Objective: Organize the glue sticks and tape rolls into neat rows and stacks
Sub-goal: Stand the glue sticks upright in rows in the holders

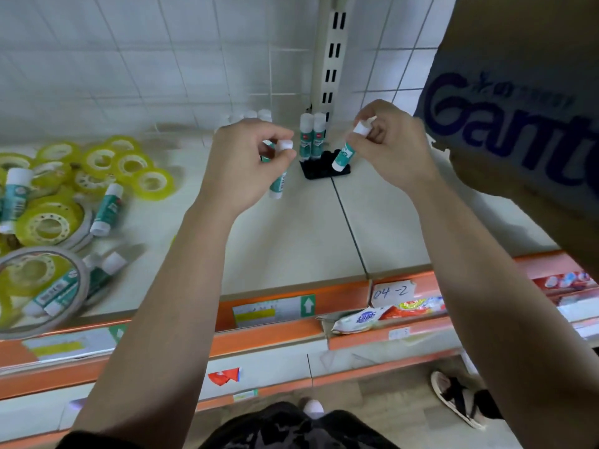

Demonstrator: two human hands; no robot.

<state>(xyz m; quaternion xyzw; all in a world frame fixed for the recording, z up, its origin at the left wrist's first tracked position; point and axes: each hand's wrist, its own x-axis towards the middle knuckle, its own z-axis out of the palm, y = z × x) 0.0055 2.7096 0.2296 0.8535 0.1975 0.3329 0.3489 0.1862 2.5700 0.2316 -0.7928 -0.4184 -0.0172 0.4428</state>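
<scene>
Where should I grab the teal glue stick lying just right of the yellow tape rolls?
Probably pinch the teal glue stick across its middle, from above: it lies flat on the white shelf, with yellow tape rolls crowding its left side.

A white tiled wall (129,59) is filling the upper left of the frame, and a slotted cream upright (332,59) is rising at top centre. A pale shelf (291,238) with an orange price rail (343,298) is running across the middle. A cardboard box (518,124) is crowding the upper right, and wood-look floor (389,413) is showing at lower right.

Dim even light, blurred, edges warped
</scene>
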